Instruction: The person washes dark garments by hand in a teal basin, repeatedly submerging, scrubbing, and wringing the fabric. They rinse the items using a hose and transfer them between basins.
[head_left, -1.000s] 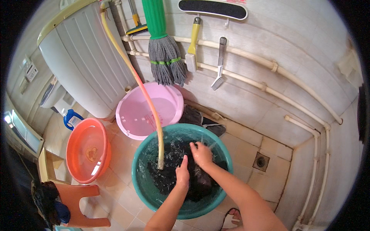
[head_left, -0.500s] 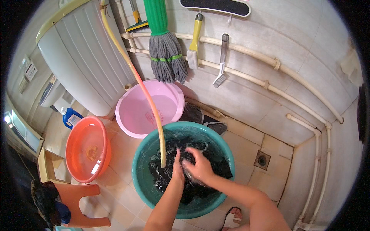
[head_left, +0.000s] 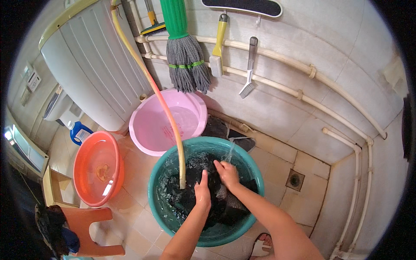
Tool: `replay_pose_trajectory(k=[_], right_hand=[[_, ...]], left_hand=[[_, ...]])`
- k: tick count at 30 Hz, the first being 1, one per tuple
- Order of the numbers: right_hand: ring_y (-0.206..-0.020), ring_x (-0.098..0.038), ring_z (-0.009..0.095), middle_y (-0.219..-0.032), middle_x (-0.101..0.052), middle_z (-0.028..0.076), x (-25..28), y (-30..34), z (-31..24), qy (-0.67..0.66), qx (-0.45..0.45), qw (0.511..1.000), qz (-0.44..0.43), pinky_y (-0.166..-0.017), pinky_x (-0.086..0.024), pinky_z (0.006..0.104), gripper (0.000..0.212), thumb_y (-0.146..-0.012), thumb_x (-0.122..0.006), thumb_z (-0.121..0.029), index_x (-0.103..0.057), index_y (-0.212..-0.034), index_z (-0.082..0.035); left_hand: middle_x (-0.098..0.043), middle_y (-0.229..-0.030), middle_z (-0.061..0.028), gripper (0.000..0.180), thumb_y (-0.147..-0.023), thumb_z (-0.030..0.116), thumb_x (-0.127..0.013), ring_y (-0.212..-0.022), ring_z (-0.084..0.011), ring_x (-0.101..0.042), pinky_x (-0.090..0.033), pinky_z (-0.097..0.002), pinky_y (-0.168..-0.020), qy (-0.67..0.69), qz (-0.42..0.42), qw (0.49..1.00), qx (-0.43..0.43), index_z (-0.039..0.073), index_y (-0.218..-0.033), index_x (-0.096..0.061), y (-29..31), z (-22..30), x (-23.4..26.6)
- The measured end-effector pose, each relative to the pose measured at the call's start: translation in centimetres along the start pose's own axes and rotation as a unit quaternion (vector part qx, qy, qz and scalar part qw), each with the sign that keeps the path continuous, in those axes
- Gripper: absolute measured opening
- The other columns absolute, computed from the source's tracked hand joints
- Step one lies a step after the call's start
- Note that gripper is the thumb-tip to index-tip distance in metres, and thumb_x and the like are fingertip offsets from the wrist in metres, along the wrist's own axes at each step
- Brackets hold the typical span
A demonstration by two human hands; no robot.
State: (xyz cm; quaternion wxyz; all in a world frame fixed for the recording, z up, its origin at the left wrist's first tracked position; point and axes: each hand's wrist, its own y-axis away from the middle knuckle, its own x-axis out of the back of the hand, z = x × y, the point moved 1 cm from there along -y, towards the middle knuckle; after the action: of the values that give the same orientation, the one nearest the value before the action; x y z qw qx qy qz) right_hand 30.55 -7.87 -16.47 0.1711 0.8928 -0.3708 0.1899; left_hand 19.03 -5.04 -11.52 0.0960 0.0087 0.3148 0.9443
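A dark wet cloth (head_left: 236, 209) lies partly in water in a teal basin (head_left: 152, 184) on the floor. My left hand (head_left: 203, 191) is closed on the cloth near the basin's middle, its thumb pointing up and its other fingers partly hidden. Just to the right and a little farther off, my right hand (head_left: 228, 174) grips the same cloth in a fist. A splash of water rises by the basin's far right rim. The yellowish hose (head_left: 177, 134) hangs into the basin, its end beside my left hand.
Behind the basin stands a pink basin (head_left: 135, 134); at left are an orange basin (head_left: 78, 173), a blue bottle (head_left: 81, 131) and an orange stool (head_left: 86, 225). A mop (head_left: 186, 63) and brushes hang by wall pipes. The floor drain (head_left: 294, 180) lies at right.
My hands were close together with fingers extended over the cloth; now they are farther apart and closed on it. Water now splashes at the far right rim.
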Motion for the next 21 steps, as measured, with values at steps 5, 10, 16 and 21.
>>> replay_pose_trajectory(k=[5,10,16,21], right_hand=[[-0.091,-0.050,0.031,-0.097,-0.056,0.014,0.7,0.8,3.7,0.276,0.264,0.914,-0.134,-0.075,-0.040,0.0418,0.040,-0.079,-0.062,-0.038,-0.056,-0.101,-0.006],[-0.092,-0.052,0.034,-0.101,-0.057,0.016,1.1,1.2,1.3,0.226,0.156,0.962,-0.003,-0.077,-0.042,0.0445,0.030,-0.074,-0.061,-0.019,-0.054,-0.099,-0.005],[-0.089,-0.058,0.037,-0.102,-0.057,0.016,1.0,8.8,-8.1,-0.060,0.221,0.972,-0.057,-0.075,-0.047,0.0413,0.033,-0.079,-0.058,-0.015,-0.049,-0.108,-0.005],[-0.061,-0.060,0.028,-0.070,-0.059,0.009,0.1,7.9,-7.5,0.050,0.395,0.917,-0.006,-0.052,-0.048,0.0357,0.019,-0.077,-0.065,-0.023,-0.054,-0.079,-0.007]], left_hand=[[-0.056,-0.110,-0.0079,0.047,-0.083,0.021,-0.065,-0.095,-0.0210,-0.057,-0.047,-0.0349,-0.081,0.133,-0.097,0.986,-0.004,0.003,-0.121,-0.045,-4.1,-1.6,2.7],[-0.049,-0.122,-0.0100,0.059,-0.084,0.027,-0.062,-0.110,-0.0249,-0.048,-0.042,-0.0401,-0.091,0.121,-0.055,0.988,0.083,0.005,-0.132,-0.035,-5.0,-4.2,3.3],[-0.048,-0.123,-0.0123,0.052,-0.088,0.043,-0.050,-0.112,-0.0251,-0.046,-0.039,-0.0390,-0.093,0.198,-0.223,0.952,0.072,0.008,-0.125,-0.046,-3.6,-2.4,1.1],[-0.050,-0.119,-0.0113,0.057,-0.087,0.051,-0.046,-0.106,-0.0235,-0.048,-0.040,-0.0379,-0.090,0.220,-0.229,0.948,0.026,0.006,-0.122,-0.047,-2.9,-3.2,0.8]])
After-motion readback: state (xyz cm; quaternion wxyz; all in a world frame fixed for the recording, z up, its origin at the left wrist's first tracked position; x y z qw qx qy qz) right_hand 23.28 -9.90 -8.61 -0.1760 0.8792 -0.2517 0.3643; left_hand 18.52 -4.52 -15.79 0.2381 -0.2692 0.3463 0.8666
